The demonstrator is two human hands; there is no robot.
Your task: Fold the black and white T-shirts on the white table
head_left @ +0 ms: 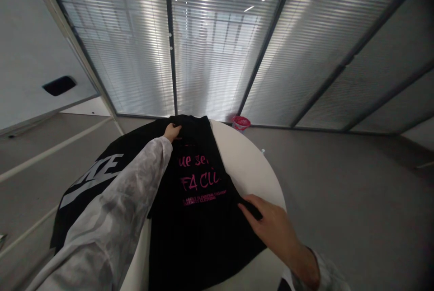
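A black T-shirt with pink lettering (200,191) lies flat on a round white table (251,164). My left hand (172,131) reaches to the shirt's far edge and its fingers are curled on the cloth there. At the shirt's right edge, my right hand (271,223) pinches a fold of the black fabric. A second black garment with large white letters (95,178) lies to the left, partly under my left sleeve.
A small red basket (241,122) stands on the grey floor behind the table, against a glass wall with blinds. Grey floor surrounds the table on the right and left.
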